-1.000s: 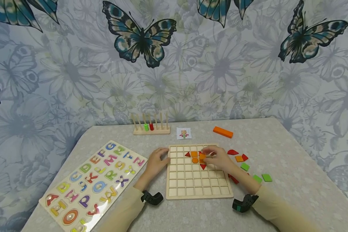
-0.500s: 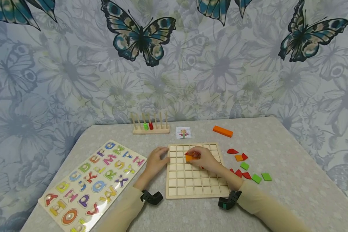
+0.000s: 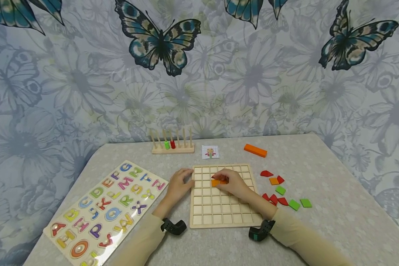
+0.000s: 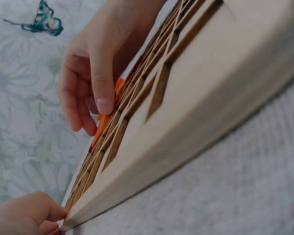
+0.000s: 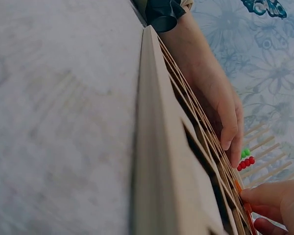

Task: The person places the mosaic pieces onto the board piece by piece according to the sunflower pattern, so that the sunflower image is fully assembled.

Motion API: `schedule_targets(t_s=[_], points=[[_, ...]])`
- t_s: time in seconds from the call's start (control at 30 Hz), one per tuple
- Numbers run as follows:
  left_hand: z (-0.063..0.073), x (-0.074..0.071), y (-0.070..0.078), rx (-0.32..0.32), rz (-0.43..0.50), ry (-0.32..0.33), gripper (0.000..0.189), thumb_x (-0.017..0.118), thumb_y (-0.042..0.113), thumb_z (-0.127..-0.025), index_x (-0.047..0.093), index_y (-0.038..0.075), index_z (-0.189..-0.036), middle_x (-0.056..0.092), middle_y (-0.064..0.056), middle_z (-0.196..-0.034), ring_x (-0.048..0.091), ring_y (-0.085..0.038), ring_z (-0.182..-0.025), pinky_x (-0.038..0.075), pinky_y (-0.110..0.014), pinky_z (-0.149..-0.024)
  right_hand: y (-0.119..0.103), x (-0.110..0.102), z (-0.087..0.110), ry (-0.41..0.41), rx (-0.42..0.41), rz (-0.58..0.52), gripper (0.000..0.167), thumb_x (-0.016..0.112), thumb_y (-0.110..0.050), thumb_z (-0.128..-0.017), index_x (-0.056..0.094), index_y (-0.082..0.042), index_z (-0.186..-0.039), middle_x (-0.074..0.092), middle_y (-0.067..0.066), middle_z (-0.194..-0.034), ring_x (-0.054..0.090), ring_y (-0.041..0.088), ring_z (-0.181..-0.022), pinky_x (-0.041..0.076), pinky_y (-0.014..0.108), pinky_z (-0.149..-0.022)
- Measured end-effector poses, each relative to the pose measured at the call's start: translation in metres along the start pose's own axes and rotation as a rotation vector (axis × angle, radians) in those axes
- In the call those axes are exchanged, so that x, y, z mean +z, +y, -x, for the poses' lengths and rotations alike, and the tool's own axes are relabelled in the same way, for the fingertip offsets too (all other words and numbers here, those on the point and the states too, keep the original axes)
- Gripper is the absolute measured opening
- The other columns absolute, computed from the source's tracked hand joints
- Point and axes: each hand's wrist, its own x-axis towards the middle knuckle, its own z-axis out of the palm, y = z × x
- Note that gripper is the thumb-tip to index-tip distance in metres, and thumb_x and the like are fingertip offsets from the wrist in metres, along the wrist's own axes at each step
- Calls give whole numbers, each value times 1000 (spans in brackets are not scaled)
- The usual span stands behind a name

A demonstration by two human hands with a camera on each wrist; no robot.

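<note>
The wooden grid board [image 3: 212,221] lies flat in the middle of the table. My right hand [image 3: 235,184] is over its upper part, thumb and fingers pinching an orange square tile [image 3: 214,183] low at the grid. In the left wrist view the thumb of that right hand [image 4: 100,83] presses on the orange tile's near side. A red piece [image 3: 214,176] shows just beyond it; the other pieces on the board are hidden under the hand. At the board's left edge rests my left hand [image 3: 179,184], thumb and forefinger apart, tips touching the rim.
Several red, green and orange pieces [image 3: 294,204] lie right of the board. Behind it are a small pattern card [image 3: 210,152], an orange bar [image 3: 255,150] and a peg stand [image 3: 173,149] with green and red beads. An alphabet puzzle board [image 3: 106,207] lies on the left.
My right hand has moved left across the grid with the orange tile and lowered slightly; the loose red pieces at the right have come into view. My left hand has stayed at the rim.
</note>
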Motion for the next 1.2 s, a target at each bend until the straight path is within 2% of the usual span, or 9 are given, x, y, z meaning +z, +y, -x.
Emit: schedule_targets(t_s=[0.4,0.67,0.87,0.97,1.07,1.2], points=[[-1,0,0,-8,0,-3,41,66,18,-84,63,7,-124,62,-8,-123,52,-28,-123,35,-49,-108,1,-1,-1,20,32,17,21,71,-6,-82,71,-9,-103,70,7,-104,56,14,-86,47,21,-74],[-1,1,1,16,3,-6,41,66,18,-84,63,7,-123,62,-8,-123,52,-29,-122,36,-50,-106,-2,-10,4,23,61,-24,23,70,-8,-84,69,-6,-107,69,9,-105,61,20,-92,50,21,-77],[0,4,0,13,-3,-12,40,66,17,-84,63,6,-123,62,-9,-122,53,-28,-122,36,-49,-107,7,-28,16,82,111,-12,20,69,-10,-85,70,-6,-105,69,10,-98,55,14,-80,47,20,-69],[0,4,0,14,-10,-6,40,66,18,-84,64,6,-122,62,-9,-122,53,-29,-122,35,-50,-107,15,-42,24,124,121,27,18,68,-9,-86,70,-7,-103,69,10,-100,55,12,-81,47,20,-69],[0,2,0,17,-14,-2,40,65,18,-84,64,7,-122,62,-9,-122,52,-29,-122,35,-50,-107,22,-57,35,169,112,67,19,67,-5,-85,70,-5,-103,70,12,-101,58,17,-85,48,21,-72],[0,0,-1,16,-14,-3,40,65,18,-84,64,7,-123,62,-8,-123,52,-29,-123,35,-50,-108,31,-79,52,199,152,98,24,67,-2,-83,68,-2,-107,70,14,-102,62,25,-91,50,24,-77]])
